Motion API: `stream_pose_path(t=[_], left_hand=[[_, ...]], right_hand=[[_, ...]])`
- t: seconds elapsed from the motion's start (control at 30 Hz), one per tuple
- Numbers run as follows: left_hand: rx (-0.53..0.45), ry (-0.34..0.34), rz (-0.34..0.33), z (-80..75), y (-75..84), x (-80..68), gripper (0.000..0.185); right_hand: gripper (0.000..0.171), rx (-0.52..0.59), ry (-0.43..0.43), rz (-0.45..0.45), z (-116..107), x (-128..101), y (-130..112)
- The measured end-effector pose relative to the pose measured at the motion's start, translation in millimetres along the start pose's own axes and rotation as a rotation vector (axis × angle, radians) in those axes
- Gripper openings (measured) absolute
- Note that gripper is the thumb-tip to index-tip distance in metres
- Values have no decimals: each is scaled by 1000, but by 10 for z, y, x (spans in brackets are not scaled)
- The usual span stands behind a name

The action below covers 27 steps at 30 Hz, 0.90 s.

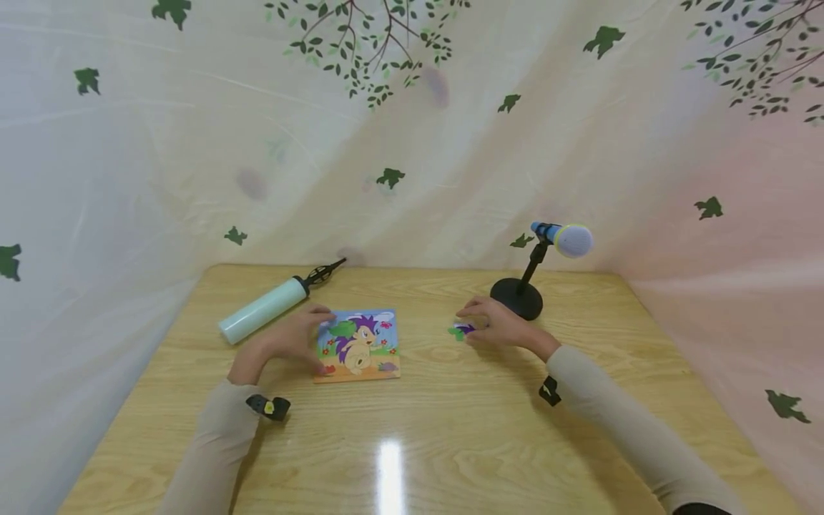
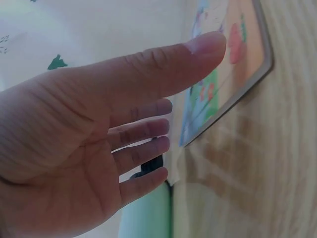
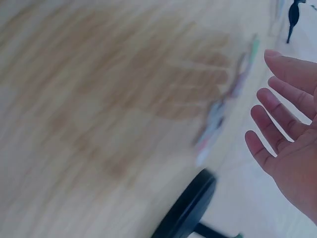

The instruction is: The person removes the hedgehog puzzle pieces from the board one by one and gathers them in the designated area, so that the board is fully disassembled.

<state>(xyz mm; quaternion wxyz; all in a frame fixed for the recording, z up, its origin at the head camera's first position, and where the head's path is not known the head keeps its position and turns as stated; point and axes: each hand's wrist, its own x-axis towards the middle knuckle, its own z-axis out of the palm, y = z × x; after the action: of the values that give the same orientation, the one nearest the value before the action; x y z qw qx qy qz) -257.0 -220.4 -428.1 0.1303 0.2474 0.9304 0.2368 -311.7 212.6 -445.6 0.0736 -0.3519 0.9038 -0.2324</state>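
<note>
A square picture puzzle (image 1: 370,347), showing a purple-haired hedgehog, lies flat on the table. My left hand (image 1: 290,342) spans its left edge, thumb near the lower corner and fingers near the upper one. In the left wrist view, the left hand (image 2: 119,124) has thumb and fingers extended and holds nothing; whether it touches the puzzle cannot be told. Small puzzle pieces (image 1: 458,332), green and purple, lie to the right of the puzzle, partly hidden by my right hand (image 1: 496,323). The right wrist view shows that right hand (image 3: 292,106) with relaxed, spread fingers above blurred pieces (image 3: 214,119).
A pale green hand pump (image 1: 267,309) with a black nozzle lies behind my left hand. A blue toy microphone (image 1: 569,239) stands on a round black base (image 1: 517,297) close behind my right hand. The wooden table (image 1: 450,429) meets a leaf-patterned curtain (image 1: 309,179) at the back.
</note>
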Motion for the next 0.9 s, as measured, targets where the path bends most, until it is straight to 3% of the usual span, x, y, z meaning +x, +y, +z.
stream_pose_path(t=[0.17, 0.53, 0.9], left_hand=[[-31, 7, -20, -61, -5, -48, 102], [54, 10, -4, 0, -77, -8, 102], [49, -23, -55, 3, -82, 33, 102]], right_hand=[[45, 26, -15, -24, 43, 271, -233], [43, 59, -34, -145, 326, 901, -912], [44, 34, -93, -177, 661, 1323, -1227]])
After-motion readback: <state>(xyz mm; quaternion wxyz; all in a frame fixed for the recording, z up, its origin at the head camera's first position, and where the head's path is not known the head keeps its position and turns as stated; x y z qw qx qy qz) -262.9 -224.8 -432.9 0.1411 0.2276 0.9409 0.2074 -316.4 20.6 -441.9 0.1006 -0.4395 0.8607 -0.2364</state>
